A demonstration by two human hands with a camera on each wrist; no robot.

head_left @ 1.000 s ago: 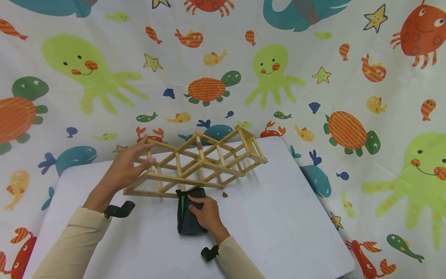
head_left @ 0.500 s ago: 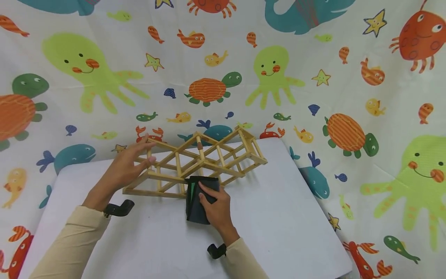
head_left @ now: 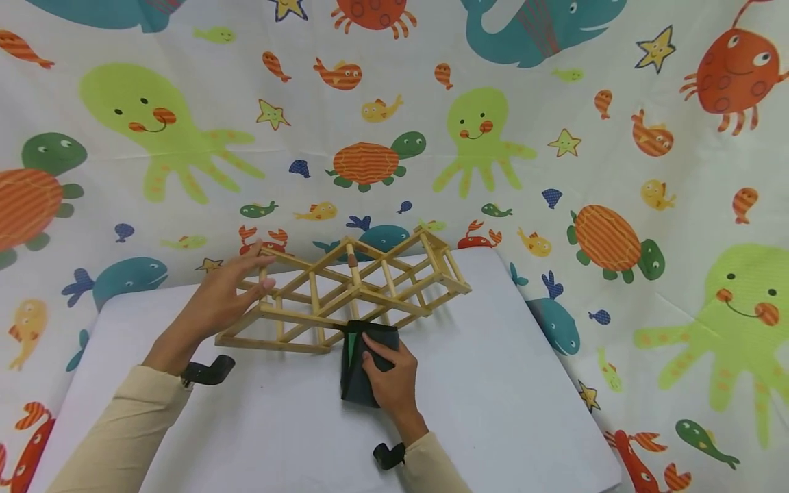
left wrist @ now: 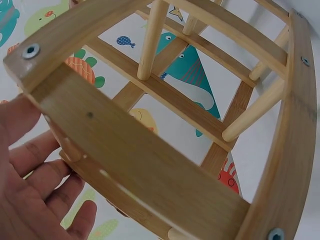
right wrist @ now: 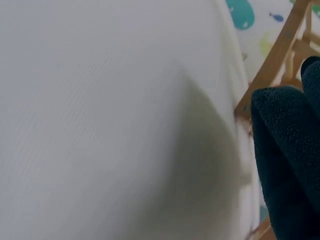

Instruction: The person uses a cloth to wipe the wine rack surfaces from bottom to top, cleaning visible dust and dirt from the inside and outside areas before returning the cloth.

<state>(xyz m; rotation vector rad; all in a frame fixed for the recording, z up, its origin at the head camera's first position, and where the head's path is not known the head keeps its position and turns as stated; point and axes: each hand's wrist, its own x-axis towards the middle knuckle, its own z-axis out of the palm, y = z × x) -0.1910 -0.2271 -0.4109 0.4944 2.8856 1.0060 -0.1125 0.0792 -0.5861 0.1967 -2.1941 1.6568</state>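
Note:
A light wooden rack (head_left: 296, 316) of slats and round dowels stands zigzag on the white surface. My left hand (head_left: 216, 294) grips its left end; in the left wrist view the fingers (left wrist: 37, 170) curl behind the wide end slat (left wrist: 135, 150). My right hand (head_left: 394, 380) holds a dark teal folded cloth (head_left: 360, 387) with a green strip, its top edge overlapping the rack's lower front bar. Close up in the right wrist view, the cloth (right wrist: 290, 135) has a fuzzy pile. It hides part of the rack, and the right fingers are out of that view.
A white-covered table (head_left: 511, 411) lies under the rack and reaches toward me. Behind it hangs a curtain (head_left: 394, 82) printed with sea animals, close to the rack's back. Black wrist straps with cameras sit on both wrists.
My right hand has moved right with the cloth along the rack's lower front, rising and then dipping slightly. A small brown piece beside the rack is now hidden. The left hand keeps its grip.

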